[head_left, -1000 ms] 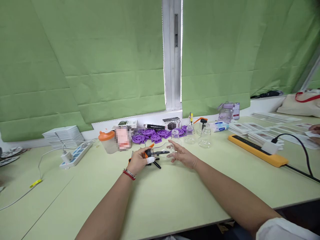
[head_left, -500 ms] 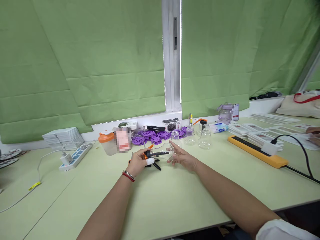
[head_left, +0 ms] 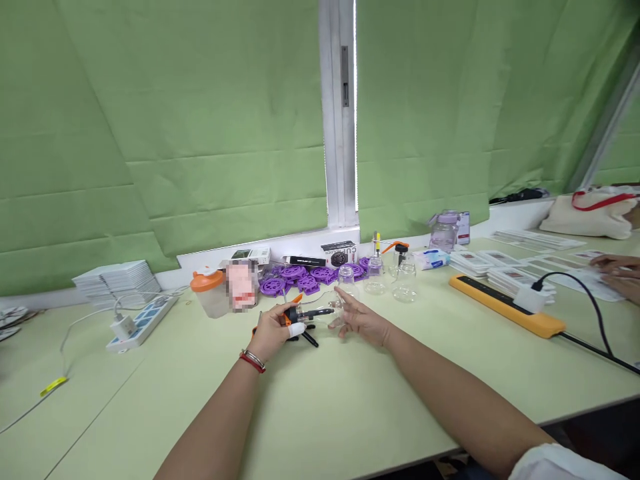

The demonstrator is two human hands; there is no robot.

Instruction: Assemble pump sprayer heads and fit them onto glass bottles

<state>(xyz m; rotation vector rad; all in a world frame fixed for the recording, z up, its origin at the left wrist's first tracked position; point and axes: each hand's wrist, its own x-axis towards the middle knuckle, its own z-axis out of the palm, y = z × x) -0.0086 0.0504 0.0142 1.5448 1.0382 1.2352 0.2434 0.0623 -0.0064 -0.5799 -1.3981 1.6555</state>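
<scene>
My left hand [head_left: 270, 333], a white wrap on its thumb, is closed around a black-and-orange top piece [head_left: 291, 313]. From that piece a dark rod points right into a clear glass vessel [head_left: 324, 321] lying on its side. My right hand [head_left: 367, 323] curves around the vessel's right end, fingers partly hidden behind the glass. Black pieces [head_left: 310, 339] lie on the table just under the left hand. Beyond my hands stand several more clear glass vessels [head_left: 404, 288]; an orange handle [head_left: 395, 246] with a black part is near one.
Purple wheel-shaped parts [head_left: 294, 274] are heaped at the back, beside an orange-lidded cup [head_left: 207, 300]. A yellow power strip [head_left: 505, 309] lies right, a white one [head_left: 143, 323] left. Another person's hand [head_left: 617, 267] rests at the far right over papers.
Both hands keep their hold on the top piece and glass vessel, almost unmoved. The camera view has shifted slightly. The other person's hand shows more at the right.
</scene>
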